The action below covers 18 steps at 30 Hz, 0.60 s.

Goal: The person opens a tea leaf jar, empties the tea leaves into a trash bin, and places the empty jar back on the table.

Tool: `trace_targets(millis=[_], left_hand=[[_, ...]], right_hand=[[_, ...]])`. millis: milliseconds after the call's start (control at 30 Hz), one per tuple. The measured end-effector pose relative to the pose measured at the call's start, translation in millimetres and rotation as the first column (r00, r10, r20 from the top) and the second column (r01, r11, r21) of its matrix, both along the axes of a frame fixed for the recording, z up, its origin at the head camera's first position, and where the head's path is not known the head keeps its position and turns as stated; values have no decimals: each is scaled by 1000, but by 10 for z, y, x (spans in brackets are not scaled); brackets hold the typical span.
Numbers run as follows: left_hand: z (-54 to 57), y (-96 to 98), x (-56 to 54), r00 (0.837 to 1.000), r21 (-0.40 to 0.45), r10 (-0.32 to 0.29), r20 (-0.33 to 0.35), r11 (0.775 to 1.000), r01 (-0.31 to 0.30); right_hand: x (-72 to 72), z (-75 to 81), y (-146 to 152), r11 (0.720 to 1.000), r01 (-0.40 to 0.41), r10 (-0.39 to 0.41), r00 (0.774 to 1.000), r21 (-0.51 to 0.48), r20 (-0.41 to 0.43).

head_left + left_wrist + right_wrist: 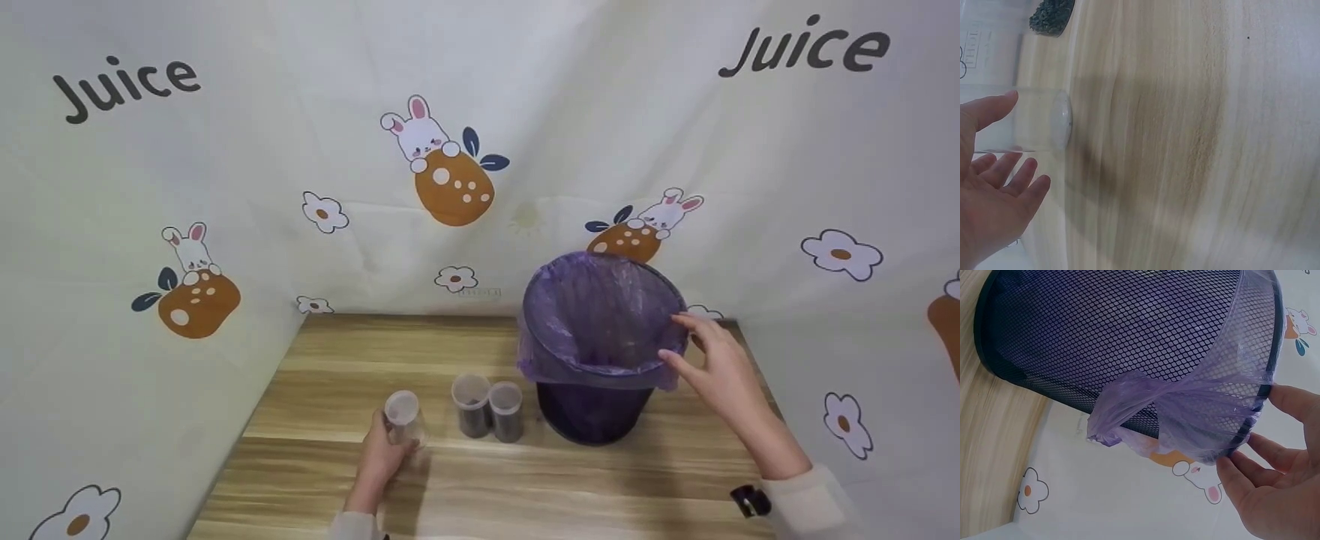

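In the head view, my left hand (384,454) is around a clear plastic jar (406,416), the thumb on one side and the fingers on the other. The left wrist view shows the thumb lying against the jar's see-through wall (1039,121). My right hand (724,367) is at the right side of a dark mesh wastebasket (596,412) lined with a purple plastic bag (607,307). Its spread fingertips touch the rim (1265,392), where the bag folds over and hangs down outside.
Between the jar and the wastebasket stand two clear containers, a wider one (472,409) and a narrower one (507,414), both with dark contents. All stand on a wood-grain table (480,495). A printed cloth (360,150) with rabbits and flowers encloses the back and sides.
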State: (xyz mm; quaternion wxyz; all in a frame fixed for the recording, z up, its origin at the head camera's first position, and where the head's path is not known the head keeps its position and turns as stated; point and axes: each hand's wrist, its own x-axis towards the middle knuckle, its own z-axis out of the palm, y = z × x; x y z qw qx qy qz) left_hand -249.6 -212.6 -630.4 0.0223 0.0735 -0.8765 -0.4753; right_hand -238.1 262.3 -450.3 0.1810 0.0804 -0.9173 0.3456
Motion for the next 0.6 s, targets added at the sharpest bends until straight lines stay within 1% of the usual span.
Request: trace_targets(millis=[133,233,367,467,600], left_hand=[[54,-26,11,1000,-2,-27,-15,1000,27],[107,-44,22,999,-34,-37,-23,999,36],[191,-66,32,999,-75,-49,-6,996,49],[259,-76,45,998,-90,-63,4,994,63],[344,-79,55,997,-122,-76,-9,990,74]], right_hand=[[6,-3,6,1000,3,-3,1000,5,2],[6,-9,8,1000,7,-7,1000,12,3],[3,-10,4,1000,9,-9,1000,12,0],[3,-3,0,1000,9,-9,1000,6,0],[2,0,1,1000,9,-9,1000,4,0]])
